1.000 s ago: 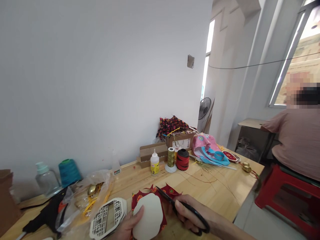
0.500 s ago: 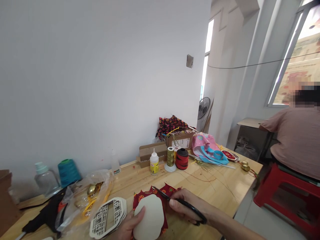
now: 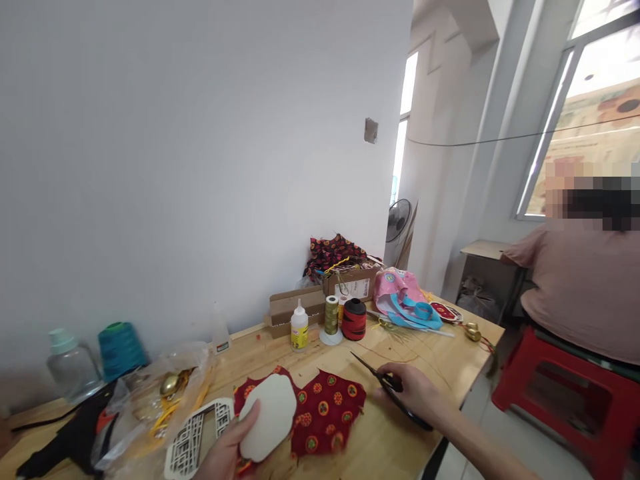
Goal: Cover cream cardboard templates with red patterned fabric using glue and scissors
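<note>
You have a pale wooden table (image 3: pixel 453 353) in front of you. At your left, a black cloth (image 3: pixel 55 447), a clear plastic bag (image 3: pixel 145 417) and a white lattice frame (image 3: pixel 183 445) lie on it, with a mint-capped bottle (image 3: pixel 75 373) and a teal thread cone (image 3: pixel 121 351) behind. Along the back you see an open carton (image 3: pixel 300 308), a yellow-labelled glue bottle (image 3: pixel 299 331), an olive spool (image 3: pixel 331 317), a red spool (image 3: pixel 355 323) and a labelled box (image 3: pixel 353 287). To your right lie a pink cloth (image 3: pixel 397 285), a red ornament (image 3: pixel 447 312) and, near the table's edge, gold bells (image 3: pixel 471 332).
</note>
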The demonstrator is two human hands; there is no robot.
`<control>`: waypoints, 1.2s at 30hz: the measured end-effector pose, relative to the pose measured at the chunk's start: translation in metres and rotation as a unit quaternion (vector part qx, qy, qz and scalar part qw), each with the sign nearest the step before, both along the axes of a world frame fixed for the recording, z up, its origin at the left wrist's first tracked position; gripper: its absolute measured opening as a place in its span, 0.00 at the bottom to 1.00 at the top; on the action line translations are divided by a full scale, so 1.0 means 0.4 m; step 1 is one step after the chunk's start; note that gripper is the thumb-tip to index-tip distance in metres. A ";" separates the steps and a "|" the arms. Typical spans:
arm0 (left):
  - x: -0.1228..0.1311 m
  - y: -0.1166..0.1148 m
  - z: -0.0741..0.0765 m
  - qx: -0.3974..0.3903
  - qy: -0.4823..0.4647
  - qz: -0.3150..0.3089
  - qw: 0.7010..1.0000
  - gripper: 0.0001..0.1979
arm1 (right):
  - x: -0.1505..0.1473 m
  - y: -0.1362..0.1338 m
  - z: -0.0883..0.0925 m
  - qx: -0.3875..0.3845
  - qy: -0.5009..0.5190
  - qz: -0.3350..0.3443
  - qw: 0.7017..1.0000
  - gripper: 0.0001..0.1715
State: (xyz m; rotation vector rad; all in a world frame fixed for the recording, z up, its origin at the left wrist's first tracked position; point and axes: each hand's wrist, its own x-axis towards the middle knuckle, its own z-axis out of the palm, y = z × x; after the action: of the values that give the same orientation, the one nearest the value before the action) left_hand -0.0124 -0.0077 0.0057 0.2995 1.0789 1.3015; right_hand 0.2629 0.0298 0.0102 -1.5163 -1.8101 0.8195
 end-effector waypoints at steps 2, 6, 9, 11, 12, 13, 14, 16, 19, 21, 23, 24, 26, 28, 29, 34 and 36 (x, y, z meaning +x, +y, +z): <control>-0.009 0.004 -0.004 0.026 0.010 0.003 1.000 0.33 | 0.031 0.015 -0.003 0.043 -0.059 -0.018 0.997 0.19; -0.011 0.002 -0.007 0.040 0.040 0.005 0.998 0.35 | 0.048 0.059 0.015 0.102 -0.126 0.016 0.987 0.22; -0.011 0.002 -0.010 0.052 0.025 0.004 0.998 0.37 | 0.000 0.070 0.036 0.147 -0.142 0.041 0.978 0.19; -0.016 0.002 -0.013 0.061 0.002 -0.008 0.998 0.37 | -0.059 0.054 0.035 0.170 -0.141 0.044 0.974 0.17; -0.020 0.002 -0.013 0.063 -0.008 -0.013 0.998 0.37 | -0.092 0.040 0.029 0.176 -0.138 0.048 0.973 0.16; -0.024 0.001 -0.013 0.063 -0.017 -0.021 0.998 0.37 | -0.123 0.027 0.018 0.176 -0.136 0.059 0.973 0.16; -0.027 0.001 -0.013 0.062 -0.024 -0.028 0.997 0.36 | -0.150 0.015 0.006 0.174 -0.132 0.069 0.973 0.15; -0.033 0.001 -0.013 0.063 -0.028 -0.033 0.997 0.36 | -0.176 0.006 -0.017 0.171 -0.120 0.068 0.976 0.10; -0.035 0.006 -0.018 0.076 -0.011 -0.007 0.997 0.36 | -0.119 0.039 -0.025 0.175 -0.097 0.003 0.980 0.07; -0.032 0.011 -0.022 0.079 -0.003 0.008 0.997 0.36 | -0.024 0.077 -0.008 0.190 -0.074 -0.066 0.977 0.07; -0.025 0.013 -0.023 0.070 0.002 0.002 0.998 0.33 | 0.085 0.109 0.017 0.197 -0.053 -0.132 0.970 0.06; -0.020 0.011 -0.021 0.067 0.004 -0.002 0.998 0.32 | 0.132 0.119 0.029 0.194 -0.045 -0.155 0.968 0.05; -0.010 0.004 -0.013 0.067 0.004 -0.003 0.998 0.30 | 0.190 0.125 0.047 0.202 -0.021 -0.189 0.961 0.07; -0.001 -0.007 -0.004 0.066 0.008 -0.004 0.998 0.30 | 0.185 0.117 0.047 0.208 0.015 -0.189 0.960 0.11; 0.002 -0.012 0.000 0.061 0.015 -0.006 0.998 0.30 | 0.158 0.109 0.041 0.204 0.038 -0.174 0.963 0.13; 0.013 -0.023 -0.004 0.068 0.027 -0.027 0.997 0.29 | -0.116 0.054 -0.027 0.095 0.180 -0.006 0.979 0.24; 0.013 -0.021 -0.013 0.083 0.016 -0.035 0.996 0.26 | -0.224 0.035 -0.051 0.039 0.238 0.063 0.968 0.28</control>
State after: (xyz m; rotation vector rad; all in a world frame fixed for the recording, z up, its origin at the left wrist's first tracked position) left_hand -0.0072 -0.0161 0.0004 0.4795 0.9796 1.3304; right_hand 0.1733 0.0438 -0.0100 -1.0474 -1.5630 1.0558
